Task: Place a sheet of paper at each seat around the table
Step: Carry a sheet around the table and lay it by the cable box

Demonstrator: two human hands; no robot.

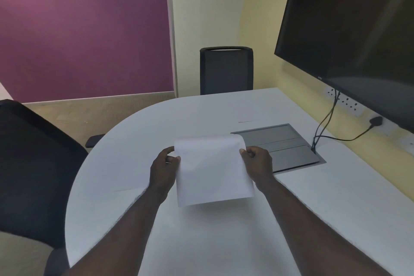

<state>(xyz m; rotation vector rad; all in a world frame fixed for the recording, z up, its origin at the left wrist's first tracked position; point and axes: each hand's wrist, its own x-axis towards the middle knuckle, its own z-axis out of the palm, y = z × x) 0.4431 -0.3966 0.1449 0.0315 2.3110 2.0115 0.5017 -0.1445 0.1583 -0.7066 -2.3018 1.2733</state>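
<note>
A white sheet of paper [212, 170] hangs above the middle of the white table [125, 159], its far edge curling over away from me. My left hand [163, 168] pinches its left edge and my right hand [257, 162] pinches its right edge. Faint edges on the tabletop at the left and at the far side may belong to flat sheets, but white on white I cannot tell. A black chair [226, 69] stands at the table's far side and another black chair [33, 170] at its rounded left end.
A grey cable hatch [289, 141] is set into the table right of the paper, with black cables [324, 123] running up to wall sockets. A large dark screen [358, 36] hangs on the right wall. A purple wall panel stands at the left.
</note>
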